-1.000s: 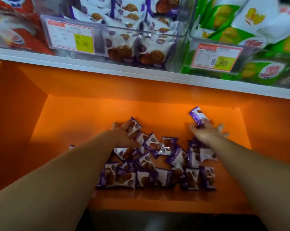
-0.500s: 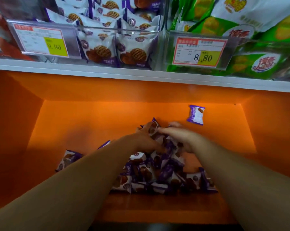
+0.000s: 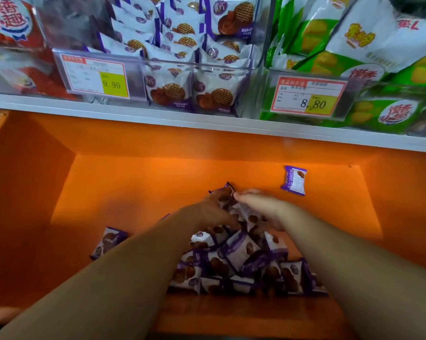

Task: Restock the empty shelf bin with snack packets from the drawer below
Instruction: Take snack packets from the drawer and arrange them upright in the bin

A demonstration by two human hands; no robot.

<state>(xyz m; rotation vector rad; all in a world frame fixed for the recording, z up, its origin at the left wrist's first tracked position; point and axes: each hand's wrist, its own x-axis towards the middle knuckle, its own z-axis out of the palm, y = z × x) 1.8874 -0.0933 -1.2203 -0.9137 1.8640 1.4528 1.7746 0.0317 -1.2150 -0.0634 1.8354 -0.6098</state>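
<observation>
Nearest us, both forearms reached down into the orange drawer (image 3: 138, 187), where the packets (image 3: 234, 263) lay heaped in a purple pile toward the near side. We judged this to be the gathering step. The left hand (image 3: 213, 213) curled its fingers and thumb round packets at the far top of the pile. The right hand (image 3: 262, 208) was cupped against the same spot, touching the left, but it was too blurred for us to tell whether it gripped anything. The next move would call for closing both hands on a bunch and lifting it clear without spilling.

One loose packet (image 3: 109, 244) lay apart on the left, another (image 3: 294, 180) far right near the back wall, and both would need a separate reach.

Beyond, the white shelf (image 3: 207, 121) overhung the drawer, so the lift would have to come toward us first. On it stood a clear bin (image 3: 194, 63) of biscuit bags with a price tag (image 3: 96, 76), red bags (image 3: 10, 25) to its left and green bags (image 3: 329, 45) to its right. We saw no empty bin.
</observation>
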